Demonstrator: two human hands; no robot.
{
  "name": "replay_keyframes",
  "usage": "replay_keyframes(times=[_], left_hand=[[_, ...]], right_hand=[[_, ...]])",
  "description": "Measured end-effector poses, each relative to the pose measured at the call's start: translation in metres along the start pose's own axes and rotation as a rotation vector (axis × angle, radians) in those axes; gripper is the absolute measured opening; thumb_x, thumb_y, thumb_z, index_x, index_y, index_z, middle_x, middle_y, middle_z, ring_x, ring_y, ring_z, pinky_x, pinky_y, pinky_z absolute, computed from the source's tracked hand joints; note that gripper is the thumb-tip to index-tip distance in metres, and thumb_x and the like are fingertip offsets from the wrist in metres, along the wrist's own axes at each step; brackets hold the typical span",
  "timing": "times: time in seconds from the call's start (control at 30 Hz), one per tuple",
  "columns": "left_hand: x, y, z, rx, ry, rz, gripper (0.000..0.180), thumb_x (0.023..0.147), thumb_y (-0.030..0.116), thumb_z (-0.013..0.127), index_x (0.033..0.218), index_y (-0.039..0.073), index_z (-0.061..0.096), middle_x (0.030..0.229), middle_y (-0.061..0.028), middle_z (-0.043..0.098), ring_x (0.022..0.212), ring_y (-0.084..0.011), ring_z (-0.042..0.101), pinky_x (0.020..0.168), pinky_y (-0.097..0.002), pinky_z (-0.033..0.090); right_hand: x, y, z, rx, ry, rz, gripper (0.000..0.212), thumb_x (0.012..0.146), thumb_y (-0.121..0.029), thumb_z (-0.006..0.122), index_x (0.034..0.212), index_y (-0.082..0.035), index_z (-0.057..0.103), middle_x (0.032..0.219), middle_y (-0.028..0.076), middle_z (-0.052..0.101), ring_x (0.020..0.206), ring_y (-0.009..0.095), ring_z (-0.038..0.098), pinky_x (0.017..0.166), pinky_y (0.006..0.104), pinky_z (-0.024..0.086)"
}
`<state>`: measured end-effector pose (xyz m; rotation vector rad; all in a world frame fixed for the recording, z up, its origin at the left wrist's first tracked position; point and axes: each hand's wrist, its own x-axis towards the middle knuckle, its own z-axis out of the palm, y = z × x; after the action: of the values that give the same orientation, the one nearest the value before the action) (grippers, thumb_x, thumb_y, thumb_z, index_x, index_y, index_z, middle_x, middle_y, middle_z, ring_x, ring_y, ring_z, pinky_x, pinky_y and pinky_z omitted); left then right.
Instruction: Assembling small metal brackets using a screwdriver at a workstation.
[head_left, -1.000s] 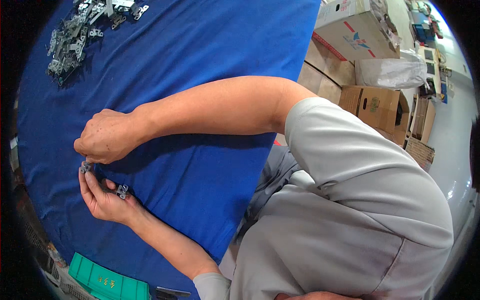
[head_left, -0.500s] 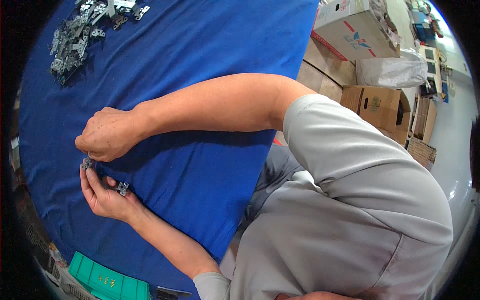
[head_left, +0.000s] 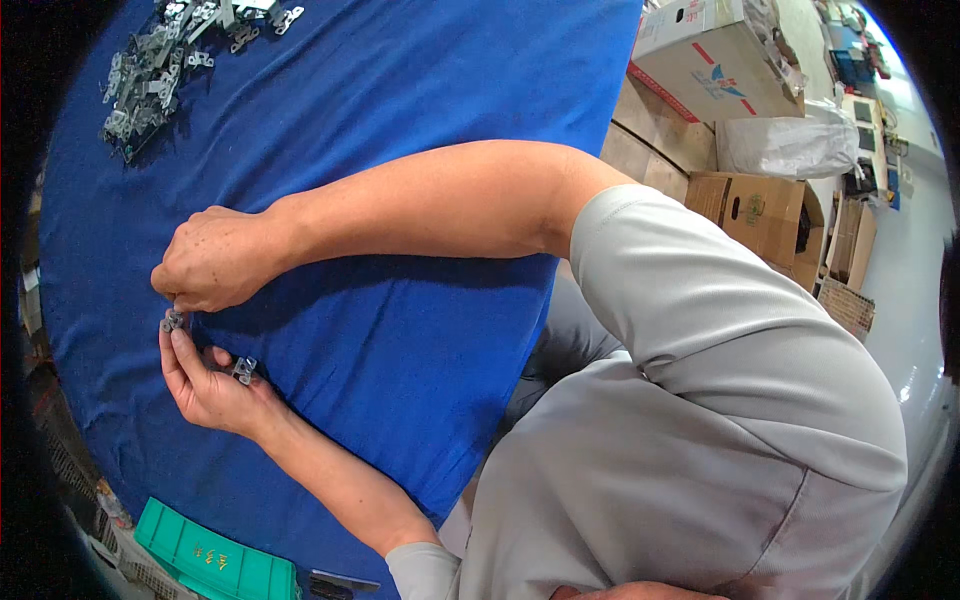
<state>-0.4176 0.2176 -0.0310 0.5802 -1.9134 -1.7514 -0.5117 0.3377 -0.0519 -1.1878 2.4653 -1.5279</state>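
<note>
My left hand [head_left: 212,395] is palm up, its fingertips closed on a small grey metal bracket [head_left: 172,321]. A second metal bracket [head_left: 244,370] rests at the base of the same hand, beside the thumb. Just above the fingertips, my right hand [head_left: 215,262] is bent down with its fingers pinched together against the first bracket. Whatever lies inside that pinch is hidden by the knuckles. Toward the upper left, a heap of similar metal brackets [head_left: 145,90] lies on the blue cloth [head_left: 400,330] covering the table.
A green plastic bin [head_left: 215,555] stands at the lower left, with a dark flat object [head_left: 343,583] next to it. Beyond the table's right edge are a white carton [head_left: 700,60], a white sack [head_left: 790,145] and an open brown carton [head_left: 755,215].
The view has shifted slightly. My right fingers sit a little closer to the bracket held in my left fingertips; a thin sliver seen between them before is now covered.
</note>
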Motion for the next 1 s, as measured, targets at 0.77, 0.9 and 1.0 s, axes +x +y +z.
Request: replay_keyframes(times=[0.77, 0.9, 1.0], left_hand=[[0.0, 0.0, 0.001, -0.001, -0.004, -0.015, 0.025, 0.096, 0.01, 0.065, 0.117, -0.004, 0.065, 0.105, -0.0081, 0.071, 0.065, -0.0043, 0.055, 0.05, -0.0161, 0.038], [0.002, -0.004, -0.008, -0.02, -0.036, -0.036, 0.025, 0.096, 0.009, 0.064, 0.117, -0.004, 0.065, 0.106, -0.0092, 0.072, 0.066, -0.0039, 0.055, 0.05, -0.0159, 0.039], [0.001, -0.003, -0.004, -0.02, -0.016, -0.019, 0.024, 0.096, 0.008, 0.064, 0.117, -0.004, 0.065, 0.105, -0.0091, 0.072, 0.065, -0.0033, 0.055, 0.05, -0.0158, 0.04]], right_hand=[[0.003, 0.001, 0.001, 0.009, -0.003, 0.026, 0.024, 0.083, -0.024, 0.06, 0.097, -0.008, 0.069, 0.087, 0.018, 0.072, 0.084, 0.04, 0.069, 0.072, 0.051, 0.053], [-0.001, -0.001, 0.0, 0.029, 0.022, 0.002, 0.019, 0.086, -0.021, 0.059, 0.092, -0.004, 0.067, 0.081, 0.016, 0.071, 0.079, 0.037, 0.07, 0.068, 0.0494, 0.053], [0.0, -0.002, -0.003, -0.011, 0.006, 0.0, 0.021, 0.087, -0.024, 0.061, 0.09, -0.004, 0.067, 0.08, 0.016, 0.071, 0.079, 0.036, 0.07, 0.067, 0.049, 0.053]])
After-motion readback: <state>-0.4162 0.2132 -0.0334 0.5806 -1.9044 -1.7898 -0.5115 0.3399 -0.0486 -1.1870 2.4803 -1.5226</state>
